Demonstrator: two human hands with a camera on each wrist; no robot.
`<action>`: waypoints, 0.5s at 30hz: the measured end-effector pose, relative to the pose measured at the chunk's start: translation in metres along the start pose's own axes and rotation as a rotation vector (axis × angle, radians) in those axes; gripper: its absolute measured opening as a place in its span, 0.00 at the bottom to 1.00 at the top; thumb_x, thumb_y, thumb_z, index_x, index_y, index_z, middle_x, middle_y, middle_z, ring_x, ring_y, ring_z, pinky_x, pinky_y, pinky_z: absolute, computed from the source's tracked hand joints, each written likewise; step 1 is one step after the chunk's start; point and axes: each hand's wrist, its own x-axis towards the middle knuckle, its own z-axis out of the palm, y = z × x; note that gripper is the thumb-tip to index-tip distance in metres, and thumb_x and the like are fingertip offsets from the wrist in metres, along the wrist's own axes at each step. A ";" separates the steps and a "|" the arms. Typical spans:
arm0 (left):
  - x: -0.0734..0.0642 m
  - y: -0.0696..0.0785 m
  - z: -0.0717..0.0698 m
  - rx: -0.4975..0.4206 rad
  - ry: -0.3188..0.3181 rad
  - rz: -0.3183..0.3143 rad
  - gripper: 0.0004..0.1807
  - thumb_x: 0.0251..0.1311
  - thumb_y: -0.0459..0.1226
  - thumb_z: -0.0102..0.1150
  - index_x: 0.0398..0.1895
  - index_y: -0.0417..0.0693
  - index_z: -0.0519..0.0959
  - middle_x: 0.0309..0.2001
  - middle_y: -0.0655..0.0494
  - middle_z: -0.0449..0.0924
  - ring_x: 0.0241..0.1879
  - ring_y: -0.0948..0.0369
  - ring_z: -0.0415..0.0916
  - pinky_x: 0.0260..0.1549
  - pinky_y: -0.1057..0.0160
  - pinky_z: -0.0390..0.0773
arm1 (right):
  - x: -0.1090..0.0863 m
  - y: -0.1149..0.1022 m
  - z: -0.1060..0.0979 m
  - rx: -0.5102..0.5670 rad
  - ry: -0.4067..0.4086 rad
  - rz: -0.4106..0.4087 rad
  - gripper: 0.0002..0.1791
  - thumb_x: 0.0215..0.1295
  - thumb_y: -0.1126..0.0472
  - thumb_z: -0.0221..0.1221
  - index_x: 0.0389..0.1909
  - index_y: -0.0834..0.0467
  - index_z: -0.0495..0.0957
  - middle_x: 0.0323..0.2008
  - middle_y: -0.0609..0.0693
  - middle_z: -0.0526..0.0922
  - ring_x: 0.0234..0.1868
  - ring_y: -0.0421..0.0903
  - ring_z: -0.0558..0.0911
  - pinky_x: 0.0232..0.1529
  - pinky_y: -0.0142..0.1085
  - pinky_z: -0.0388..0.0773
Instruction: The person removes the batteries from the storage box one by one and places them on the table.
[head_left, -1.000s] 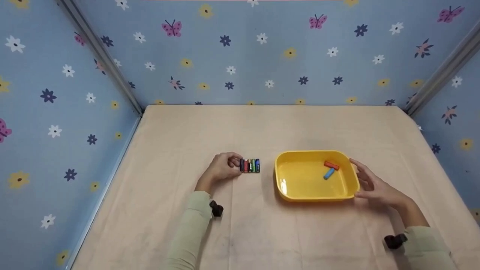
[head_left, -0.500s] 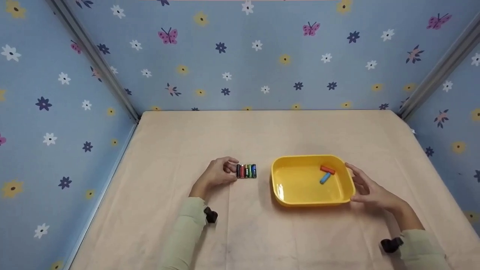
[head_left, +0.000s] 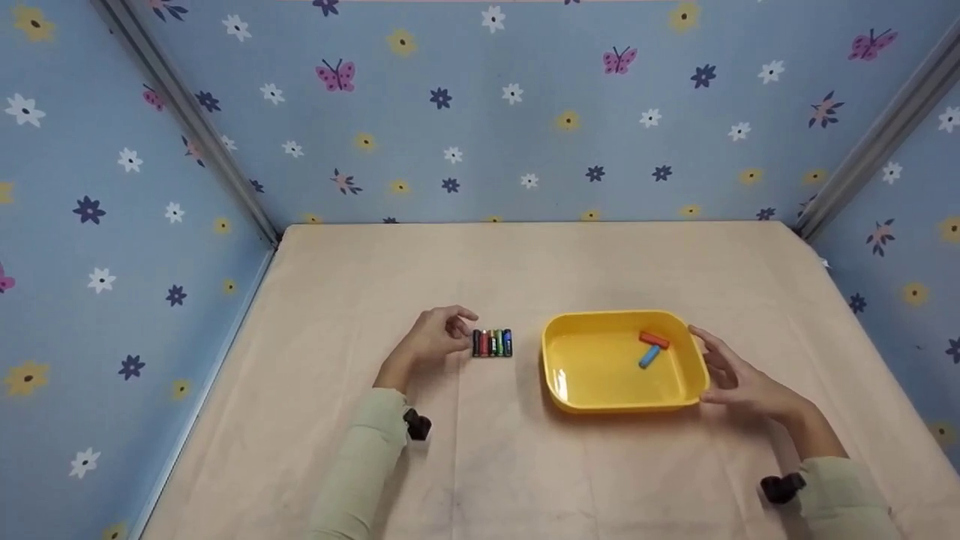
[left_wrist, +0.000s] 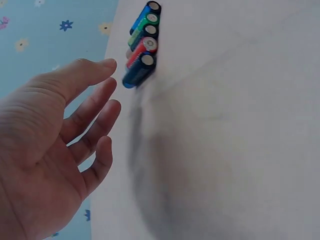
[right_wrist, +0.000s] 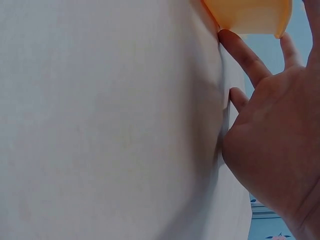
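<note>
In the head view, a row of several small batteries [head_left: 492, 343] in dark, red, green and blue stands side by side on the cloth. My left hand [head_left: 439, 331] is just to their left, fingers loosely bent and holding nothing. The left wrist view shows the fingertips of the left hand [left_wrist: 75, 135] apart from the nearest dark blue battery [left_wrist: 140, 70]. My right hand [head_left: 750, 379] touches the right end of a yellow tub [head_left: 592, 375] with spread fingers and thumb. Inside the tub lie a red cylinder [head_left: 654, 340] and a blue cylinder [head_left: 649, 356], touching at one end.
The table under a beige cloth [head_left: 375, 277] is enclosed by blue flowered walls [head_left: 487, 112] at the back and both sides. A black wrist camera [head_left: 417, 425] sits on the left sleeve and another wrist camera [head_left: 781, 489] on the right one.
My left hand has drawn slightly back and left from the batteries, its fingers spreading. The head view has shifted a little; the tub and right hand stay together as before.
</note>
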 end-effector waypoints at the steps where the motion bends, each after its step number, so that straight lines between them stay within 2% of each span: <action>1: 0.000 0.004 -0.002 0.004 0.000 0.003 0.24 0.70 0.26 0.70 0.69 0.39 0.84 0.49 0.44 0.90 0.45 0.59 0.82 0.45 0.65 0.78 | 0.000 0.001 -0.001 -0.004 -0.002 -0.005 0.60 0.75 0.59 0.71 0.95 0.40 0.41 0.93 0.63 0.48 0.86 0.41 0.68 0.79 0.84 0.55; 4: 0.001 0.014 -0.008 0.032 0.004 0.024 0.24 0.71 0.27 0.70 0.69 0.39 0.84 0.49 0.44 0.90 0.44 0.59 0.82 0.42 0.67 0.76 | 0.000 0.002 -0.002 -0.013 -0.009 -0.021 0.59 0.76 0.60 0.70 0.95 0.41 0.41 0.93 0.64 0.49 0.73 0.15 0.67 0.79 0.82 0.60; 8: 0.000 0.025 -0.017 0.073 0.001 0.050 0.24 0.72 0.29 0.70 0.70 0.41 0.83 0.50 0.45 0.90 0.45 0.56 0.83 0.41 0.66 0.77 | 0.000 0.003 -0.002 -0.017 -0.009 -0.006 0.59 0.76 0.59 0.70 0.95 0.40 0.40 0.93 0.64 0.47 0.73 0.15 0.66 0.79 0.82 0.61; 10: 0.001 0.029 -0.020 0.086 0.001 0.061 0.24 0.72 0.30 0.71 0.70 0.42 0.84 0.50 0.45 0.91 0.46 0.55 0.84 0.42 0.66 0.77 | 0.000 0.002 -0.002 -0.017 -0.003 0.013 0.60 0.75 0.57 0.71 0.95 0.38 0.41 0.93 0.62 0.47 0.78 0.25 0.68 0.79 0.82 0.61; 12: 0.003 0.032 -0.022 0.090 0.001 0.065 0.24 0.73 0.30 0.71 0.71 0.43 0.84 0.50 0.44 0.91 0.47 0.54 0.85 0.43 0.65 0.78 | 0.000 0.001 -0.002 -0.014 -0.002 0.022 0.60 0.75 0.56 0.71 0.94 0.38 0.40 0.93 0.63 0.47 0.85 0.43 0.68 0.79 0.83 0.58; 15: 0.005 0.034 -0.023 0.095 -0.005 0.059 0.24 0.73 0.31 0.71 0.70 0.43 0.84 0.50 0.44 0.92 0.46 0.55 0.85 0.43 0.65 0.79 | 0.001 -0.001 -0.003 -0.011 -0.010 0.043 0.61 0.75 0.54 0.71 0.94 0.37 0.39 0.94 0.64 0.45 0.89 0.71 0.58 0.79 0.83 0.55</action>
